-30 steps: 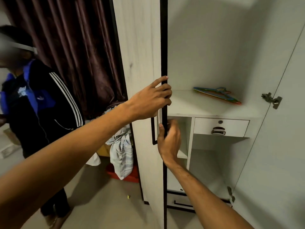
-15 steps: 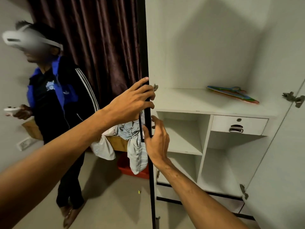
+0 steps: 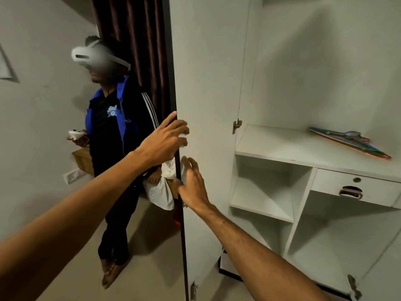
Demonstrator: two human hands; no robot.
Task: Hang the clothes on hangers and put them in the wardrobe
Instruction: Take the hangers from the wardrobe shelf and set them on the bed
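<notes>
Wardrobe door [image 3: 208, 83]: white, dark-edged, swung open. The left hand [image 3: 165, 140] grips its free edge, fingers curled round to the inner face.
Right hand [image 3: 193, 183]: just below that grip, fingers spread and relaxed at the door's inner face, holding nothing; contact cannot be told.
Hangers [image 3: 349, 142]: coloured, stacked flat on the shelf [image 3: 282, 144], well to the right of the grip, inside the wardrobe.
Drawer [image 3: 351, 187]: under that shelf, closed.
Clothes [image 3: 162, 187]: pale heap just below the grip, behind the door edge.
Person [image 3: 117, 127]: left of the grip, wearing a white headset [image 3: 95, 56] and holding a controller [image 3: 76, 134].
Curtain [image 3: 134, 40]: dark, above and left of the grip.
</notes>
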